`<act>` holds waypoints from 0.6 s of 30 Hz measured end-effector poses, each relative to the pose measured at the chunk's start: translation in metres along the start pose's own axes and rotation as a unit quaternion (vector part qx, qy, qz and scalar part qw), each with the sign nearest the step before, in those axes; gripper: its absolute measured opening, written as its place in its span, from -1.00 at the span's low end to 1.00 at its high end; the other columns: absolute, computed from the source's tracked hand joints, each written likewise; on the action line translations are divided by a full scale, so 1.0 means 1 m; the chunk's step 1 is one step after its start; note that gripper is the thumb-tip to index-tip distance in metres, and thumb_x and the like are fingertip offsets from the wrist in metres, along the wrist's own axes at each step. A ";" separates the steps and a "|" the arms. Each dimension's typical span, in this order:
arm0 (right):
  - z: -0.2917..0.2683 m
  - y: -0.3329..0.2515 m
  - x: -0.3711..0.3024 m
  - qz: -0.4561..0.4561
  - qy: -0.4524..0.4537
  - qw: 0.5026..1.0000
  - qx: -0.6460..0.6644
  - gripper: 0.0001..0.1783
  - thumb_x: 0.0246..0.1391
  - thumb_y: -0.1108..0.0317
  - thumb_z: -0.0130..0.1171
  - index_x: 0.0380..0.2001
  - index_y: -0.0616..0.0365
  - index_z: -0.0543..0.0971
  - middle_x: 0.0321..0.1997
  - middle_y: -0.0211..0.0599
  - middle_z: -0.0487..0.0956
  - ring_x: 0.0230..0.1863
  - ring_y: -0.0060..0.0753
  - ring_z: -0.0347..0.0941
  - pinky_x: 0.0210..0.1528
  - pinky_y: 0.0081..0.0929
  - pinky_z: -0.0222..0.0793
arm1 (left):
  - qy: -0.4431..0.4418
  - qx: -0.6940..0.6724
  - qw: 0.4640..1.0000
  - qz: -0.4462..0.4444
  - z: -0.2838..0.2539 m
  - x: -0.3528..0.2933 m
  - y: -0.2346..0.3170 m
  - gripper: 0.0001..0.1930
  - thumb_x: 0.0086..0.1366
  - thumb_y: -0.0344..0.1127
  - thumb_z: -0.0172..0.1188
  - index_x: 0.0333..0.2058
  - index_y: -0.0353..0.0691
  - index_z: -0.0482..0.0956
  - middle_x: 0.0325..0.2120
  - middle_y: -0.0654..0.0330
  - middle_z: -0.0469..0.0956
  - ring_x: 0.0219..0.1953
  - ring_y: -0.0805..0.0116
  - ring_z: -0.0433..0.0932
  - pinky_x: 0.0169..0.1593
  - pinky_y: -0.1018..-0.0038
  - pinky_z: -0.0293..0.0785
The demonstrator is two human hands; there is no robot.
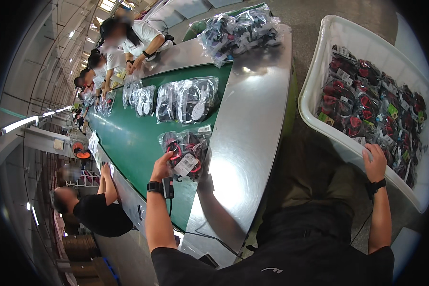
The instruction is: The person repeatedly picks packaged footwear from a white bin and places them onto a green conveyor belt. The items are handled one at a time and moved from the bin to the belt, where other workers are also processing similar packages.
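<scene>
My left hand [162, 168] grips the near-left edge of a clear plastic bag [185, 155] of black and red shoes, with a white label on its front. That bag is over the near end of the green conveyor belt [124, 133], beside the metal table edge. On the right, my right hand [375, 162] is closed over the near rim of a big white plastic bin [314, 90]. Many bagged black and red shoes [362, 97] fill the bin, close to my right fingers.
Bagged shoes with pale soles [190, 100] lie in a row along the belt. More bagged shoes [238, 31] are heaped on the metal tabletop [252, 100] at its far end. Several co-workers [143, 38] stand along the far side; another person [97, 209] in black is at the left.
</scene>
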State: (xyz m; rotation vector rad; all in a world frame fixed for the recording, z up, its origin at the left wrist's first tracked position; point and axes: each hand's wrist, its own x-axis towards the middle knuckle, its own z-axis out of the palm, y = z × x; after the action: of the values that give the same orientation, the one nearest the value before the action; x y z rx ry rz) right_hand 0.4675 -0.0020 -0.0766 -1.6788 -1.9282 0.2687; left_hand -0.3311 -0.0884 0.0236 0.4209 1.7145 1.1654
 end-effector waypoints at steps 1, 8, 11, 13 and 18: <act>0.000 0.001 0.000 -0.001 0.004 1.000 0.003 -0.77 0.19 0.32 0.25 -0.14 0.18 0.63 -0.18 -0.13 0.61 -0.09 0.03 0.57 -0.02 -0.21 0.46 | 0.004 0.023 1.000 0.015 -0.002 -0.005 0.006 -0.69 0.43 -0.17 0.25 -0.03 -0.29 0.66 -0.17 0.15 0.72 -0.23 0.23 0.71 -0.09 0.27 0.69; -0.004 -0.019 0.020 0.181 0.014 0.959 0.217 -0.80 0.26 0.38 0.26 -0.10 0.23 0.66 -0.17 -0.30 0.68 -0.18 -0.49 0.59 -0.06 -0.53 0.47 | -0.057 -0.094 0.994 -0.014 0.072 -0.073 0.040 -0.51 0.45 0.09 0.09 0.05 -0.21 0.64 -0.07 0.11 0.73 -0.08 0.18 0.74 0.03 0.26 0.65; -0.010 -0.063 0.022 0.069 -0.003 0.950 0.306 -0.78 0.32 0.36 0.21 -0.08 0.26 0.67 -0.14 -0.38 0.69 -0.16 -0.54 0.58 -0.07 -0.52 0.46 | -0.107 -0.151 0.982 -0.018 0.143 -0.112 0.036 -0.51 0.45 0.11 0.09 0.07 -0.16 0.65 -0.04 0.15 0.73 -0.02 0.19 0.72 0.11 0.28 0.60; -0.005 -0.101 0.024 0.107 -0.159 0.842 0.505 -0.65 0.38 0.29 0.17 0.10 0.29 0.59 -0.04 -0.24 0.69 -0.10 -0.47 0.62 -0.02 -0.49 0.54 | -0.160 -0.135 0.978 -0.011 0.188 -0.139 0.025 -0.54 0.44 0.12 0.13 0.05 -0.09 0.66 -0.07 0.20 0.73 -0.07 0.25 0.71 0.07 0.31 0.61; 0.007 -0.172 0.003 0.202 -0.354 0.597 0.690 -0.20 0.34 0.02 0.28 0.40 0.35 0.27 0.21 -0.15 0.55 0.16 -0.31 0.53 0.13 -0.24 0.57 | -0.243 -0.114 0.960 -0.079 0.306 -0.164 -0.023 -0.45 0.48 0.05 0.08 0.25 -0.22 0.45 0.10 0.10 0.63 0.08 0.19 0.65 0.15 0.25 0.57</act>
State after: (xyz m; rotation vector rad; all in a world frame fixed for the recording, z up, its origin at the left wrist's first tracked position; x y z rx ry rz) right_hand 0.3179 -0.0308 0.0043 -0.7596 -0.8753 2.1906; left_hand 0.0127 -0.0614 0.0726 0.3820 1.1520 1.0259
